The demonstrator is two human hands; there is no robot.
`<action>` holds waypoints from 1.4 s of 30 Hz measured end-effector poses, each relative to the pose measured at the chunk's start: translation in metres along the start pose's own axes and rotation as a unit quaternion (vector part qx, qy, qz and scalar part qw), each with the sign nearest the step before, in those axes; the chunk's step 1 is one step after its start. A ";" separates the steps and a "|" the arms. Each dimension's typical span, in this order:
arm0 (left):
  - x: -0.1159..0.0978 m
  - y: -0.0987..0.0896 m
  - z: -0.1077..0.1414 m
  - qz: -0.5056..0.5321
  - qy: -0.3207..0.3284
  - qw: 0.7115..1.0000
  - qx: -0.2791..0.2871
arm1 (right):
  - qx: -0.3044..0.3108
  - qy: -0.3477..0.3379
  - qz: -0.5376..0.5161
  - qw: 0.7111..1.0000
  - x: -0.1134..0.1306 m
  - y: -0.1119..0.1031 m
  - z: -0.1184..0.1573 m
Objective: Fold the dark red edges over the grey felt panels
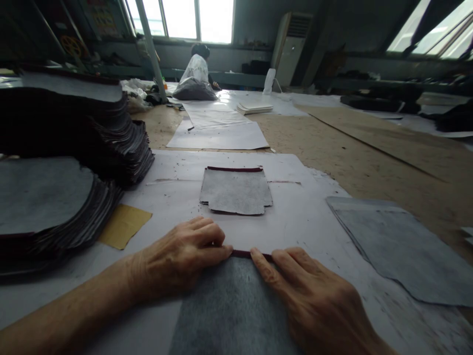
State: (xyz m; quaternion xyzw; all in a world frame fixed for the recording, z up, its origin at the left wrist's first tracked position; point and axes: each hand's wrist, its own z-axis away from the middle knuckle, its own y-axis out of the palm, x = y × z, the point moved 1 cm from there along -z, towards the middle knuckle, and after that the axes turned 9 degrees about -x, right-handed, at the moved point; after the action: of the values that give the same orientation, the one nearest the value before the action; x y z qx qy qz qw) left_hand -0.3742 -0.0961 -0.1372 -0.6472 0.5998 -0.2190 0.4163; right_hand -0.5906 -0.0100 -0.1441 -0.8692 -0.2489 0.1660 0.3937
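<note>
A grey fabric-like piece point(236, 305) with a dark red folded strip along its far edge lies in front of me on white paper. At the strip's left end is my left hand point(185, 256), fingers curled and thumb and index pressed together on the edge. My right hand point(314, 291) lies palm down over the piece's right side, its index fingertip on the red strip and its fingers extended. Just beyond both hands rests a smaller grey piece point(236, 192) with notched corners and a dark red far edge.
Tall stacks of grey and dark pieces point(44, 192) stand at the left, beside a yellow square point(125, 227). More grey pieces point(402, 246) lie at the right. White sheets point(221, 134) lie farther back, where a person point(197, 66) is at the table.
</note>
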 end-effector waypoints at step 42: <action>0.020 -0.032 0.019 0.121 -0.128 0.984 -0.019 | -0.012 -0.077 -0.154 0.985 0.023 0.039 -0.048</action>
State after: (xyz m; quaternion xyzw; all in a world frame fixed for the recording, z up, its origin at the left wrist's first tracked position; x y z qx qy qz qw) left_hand -0.3366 -0.1124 -0.1259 -0.6005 0.6196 -0.0713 0.5005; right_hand -0.5370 -0.0483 -0.1455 -0.8098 -0.4111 0.1668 0.3838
